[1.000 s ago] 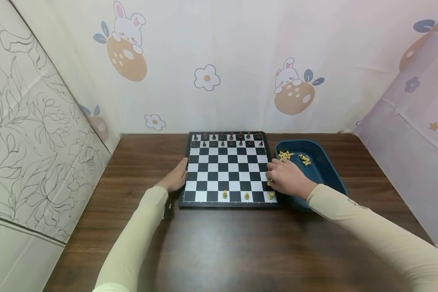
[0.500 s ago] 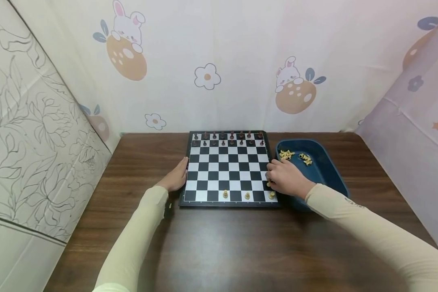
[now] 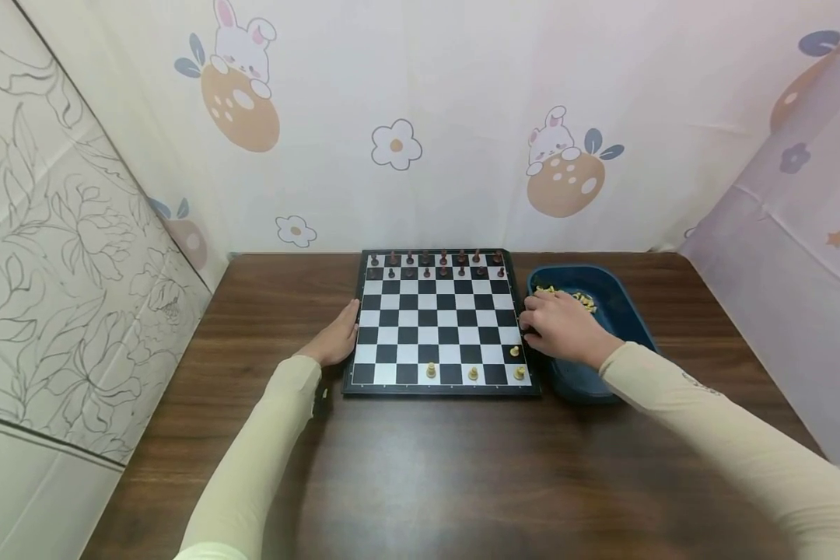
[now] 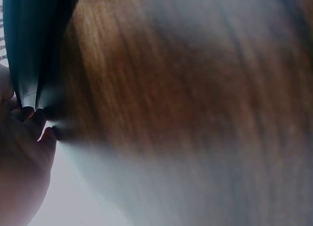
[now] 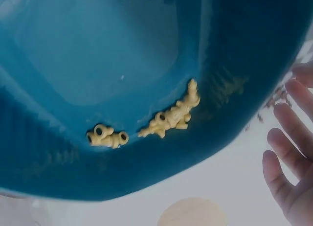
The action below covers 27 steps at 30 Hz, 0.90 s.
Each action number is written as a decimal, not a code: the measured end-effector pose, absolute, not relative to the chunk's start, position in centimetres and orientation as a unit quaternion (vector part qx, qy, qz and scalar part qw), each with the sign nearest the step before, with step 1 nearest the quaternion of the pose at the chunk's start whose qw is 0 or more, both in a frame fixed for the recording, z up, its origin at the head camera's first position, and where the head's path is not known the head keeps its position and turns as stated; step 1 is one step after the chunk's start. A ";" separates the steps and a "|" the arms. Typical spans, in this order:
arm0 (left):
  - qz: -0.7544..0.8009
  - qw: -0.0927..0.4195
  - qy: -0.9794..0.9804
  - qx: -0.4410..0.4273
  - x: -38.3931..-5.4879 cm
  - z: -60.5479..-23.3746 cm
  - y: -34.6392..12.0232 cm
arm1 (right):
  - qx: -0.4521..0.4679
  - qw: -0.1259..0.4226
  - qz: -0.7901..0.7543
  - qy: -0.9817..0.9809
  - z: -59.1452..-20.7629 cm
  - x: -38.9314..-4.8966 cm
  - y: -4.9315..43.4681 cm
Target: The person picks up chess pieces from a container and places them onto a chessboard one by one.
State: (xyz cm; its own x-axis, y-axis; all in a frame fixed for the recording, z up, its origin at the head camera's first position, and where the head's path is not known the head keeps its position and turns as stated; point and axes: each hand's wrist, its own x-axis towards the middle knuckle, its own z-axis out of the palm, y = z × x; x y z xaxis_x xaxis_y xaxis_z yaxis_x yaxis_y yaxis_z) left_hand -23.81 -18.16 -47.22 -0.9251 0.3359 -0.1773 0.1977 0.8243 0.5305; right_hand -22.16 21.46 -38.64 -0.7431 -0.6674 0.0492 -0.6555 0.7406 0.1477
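Observation:
A black-and-white chessboard lies on the table. My left hand rests with straight fingers along its left edge; in the left wrist view, the hand touches the dark board side. My right hand is over the left rim of a blue bin, fingers loosely spread and holding nothing in the right wrist view. Inside the bin lie two clusters of pale yellow chess pieces. A pale pawn stands near the board's right edge, behind a pale corner piece.
Two more pale pieces stand along the board's near row. Dark red chess pieces fill the two far rows. The brown wooden table meets a patterned curtain at the back and a tiled wall on the left.
My right hand has let go of the pale pawn, which stays on the board, and has moved right and away over the bin. My left hand has stayed at the board's edge.

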 end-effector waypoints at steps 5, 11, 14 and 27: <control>0.261 0.129 0.946 0.145 -23.9 -47.1 -18.2 | 0.340 0.077 -0.054 -0.936 -37.7 -22.8 22.8; 0.254 0.130 0.948 0.142 -24.0 -47.1 -18.3 | 0.338 0.093 -0.062 -0.935 -37.2 -24.1 24.6; 0.255 0.129 0.948 0.142 -24.0 -47.1 -18.3 | 0.327 0.084 -0.066 -0.939 -37.2 -24.7 25.6; 0.263 0.132 0.945 0.143 -23.6 -46.9 -18.0 | 0.261 0.036 -0.075 -0.962 -38.4 -27.4 28.1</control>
